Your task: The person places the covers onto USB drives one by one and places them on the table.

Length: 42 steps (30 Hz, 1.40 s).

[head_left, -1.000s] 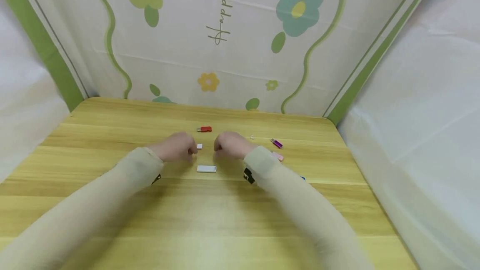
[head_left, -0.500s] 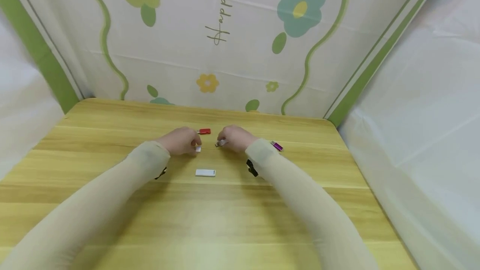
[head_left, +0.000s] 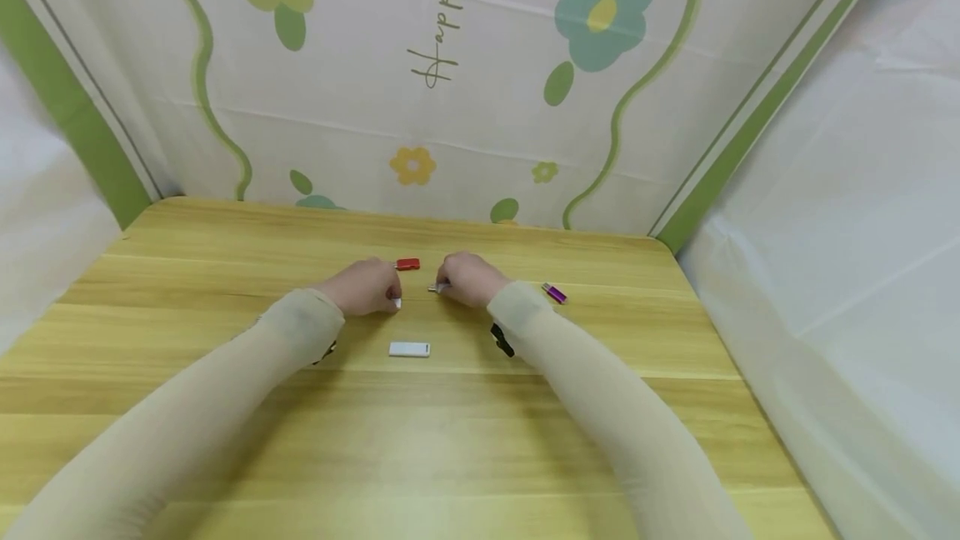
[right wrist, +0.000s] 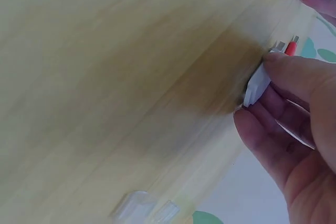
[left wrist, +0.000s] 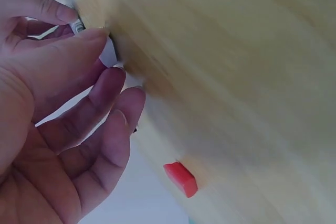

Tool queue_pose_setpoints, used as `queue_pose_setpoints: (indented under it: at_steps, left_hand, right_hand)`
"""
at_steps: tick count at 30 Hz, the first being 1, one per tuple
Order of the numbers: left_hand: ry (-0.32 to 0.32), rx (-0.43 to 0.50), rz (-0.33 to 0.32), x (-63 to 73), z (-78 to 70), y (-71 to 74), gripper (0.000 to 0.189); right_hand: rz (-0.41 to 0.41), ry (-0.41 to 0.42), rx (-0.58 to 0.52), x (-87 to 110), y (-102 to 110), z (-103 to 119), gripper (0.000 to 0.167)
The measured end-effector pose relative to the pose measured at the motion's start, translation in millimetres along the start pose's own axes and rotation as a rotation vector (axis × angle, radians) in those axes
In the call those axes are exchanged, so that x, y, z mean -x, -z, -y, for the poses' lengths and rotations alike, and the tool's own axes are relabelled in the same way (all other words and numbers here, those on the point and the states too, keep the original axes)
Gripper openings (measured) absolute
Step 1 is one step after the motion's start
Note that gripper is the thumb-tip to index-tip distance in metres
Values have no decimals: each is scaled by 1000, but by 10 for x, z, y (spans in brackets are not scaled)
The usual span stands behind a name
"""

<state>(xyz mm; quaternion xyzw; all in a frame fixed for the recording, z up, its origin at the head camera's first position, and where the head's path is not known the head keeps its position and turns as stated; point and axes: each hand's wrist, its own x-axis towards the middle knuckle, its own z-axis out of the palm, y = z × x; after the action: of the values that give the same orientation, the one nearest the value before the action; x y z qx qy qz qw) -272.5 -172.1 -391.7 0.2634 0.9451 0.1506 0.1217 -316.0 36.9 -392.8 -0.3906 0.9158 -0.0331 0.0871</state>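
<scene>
My left hand (head_left: 365, 287) pinches a small white cap (left wrist: 108, 54) between thumb and fingers, low over the wooden table. The hollow mouth of that cap faces the right wrist camera. My right hand (head_left: 471, 278) grips a white USB stick (right wrist: 257, 85) by its body, partly covered by the thumb. Its metal plug (head_left: 434, 287) points left, toward the left hand; cap and plug are apart. Behind and between the hands lies a red USB stick (head_left: 407, 264). Nearer to me, a second white USB stick (head_left: 409, 349) lies flat.
A purple USB stick (head_left: 555, 293) lies to the right on the wooden table (head_left: 420, 440). Two clear plastic pieces (right wrist: 135, 206) appear at the bottom of the right wrist view. A flower-printed cloth (head_left: 480, 107) hangs behind the table's far edge.
My left hand has moved onto the white cap and now pinches it. The plug of the white USB stick has come into view in my right hand, pointing left.
</scene>
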Motion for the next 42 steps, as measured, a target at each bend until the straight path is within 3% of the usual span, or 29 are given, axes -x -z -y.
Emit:
queue_pose_setpoints:
  at_steps: [10,13,17,26,33,37,39,42]
  left_hand:
    - [-37,-62,-16,-8,-5,-51,7]
    - [-97,-82,-45,-14,23,-69,8]
    - [-222,-117,-121,25,19,-80,5]
    - [-400,-75,-235,449,-325,47,10]
    - [-545,-27,-291,832,-616,58,13]
    - [-646,-28,-396,1004,-770,-2,15]
    - [-671,-38,-432,1074,-836,-35,17]
    - [-654,-58,-430,1167,-914,-78,22]
  right_hand:
    - [43,0,-72,190,46,39,12]
    - [25,4,-66,315,142,69,12]
    - [-2,11,-60,509,266,125,12]
    - [-102,132,-37,933,318,333,9]
    - [-182,206,-34,1349,336,484,7]
    - [-276,292,-30,1565,279,565,8]
    - [-324,324,-28,1666,255,609,9]
    - [-373,356,-9,1789,223,678,12]
